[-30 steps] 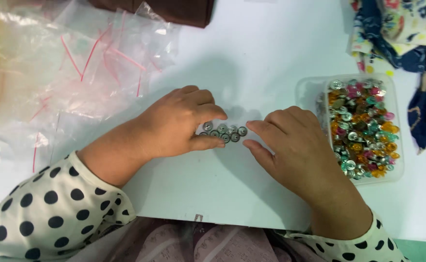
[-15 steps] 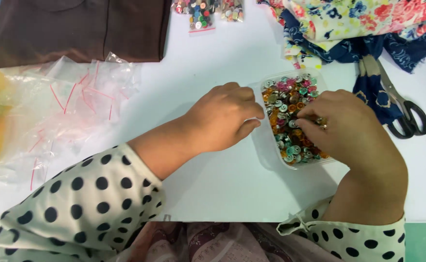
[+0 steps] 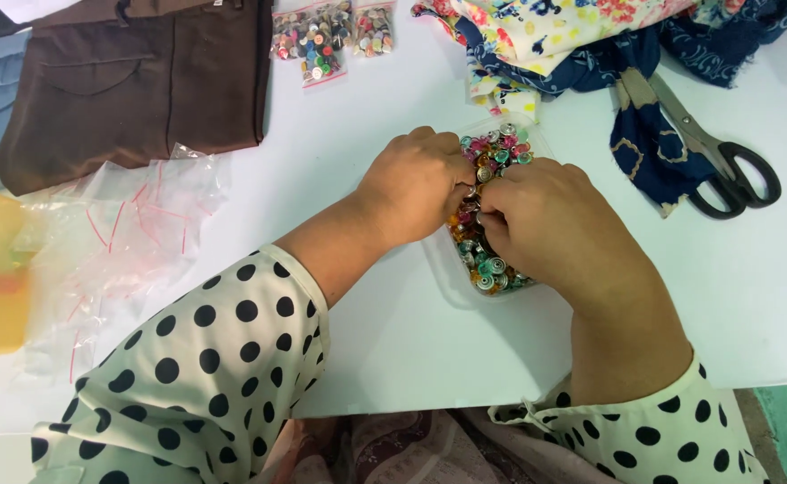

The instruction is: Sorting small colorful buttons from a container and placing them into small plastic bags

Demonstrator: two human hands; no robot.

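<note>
Over the tray: left hand (image 3: 416, 186) and right hand (image 3: 550, 224), fingertips meeting.
Tray (image 3: 452, 280): clear, full of coloured buttons (image 3: 492, 151), mid-table, mostly covered.
Fingers: curled together; grip hidden, cannot tell.
Scissors (image 3: 712, 152): well apart, blades under cloth.

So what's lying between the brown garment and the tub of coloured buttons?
In the head view, only bare white table lies between the brown garment and the tub of buttons; the left hand reaches the tub.

I see white sleeves (image 3: 205, 376) with black polka dots. Beside the clear tray (image 3: 443, 273) of pink, green, orange and silver buttons (image 3: 492, 157) lie navy floral cloth (image 3: 591, 36), black-handled scissors (image 3: 725, 170) and brown fabric (image 3: 133, 81).
</note>
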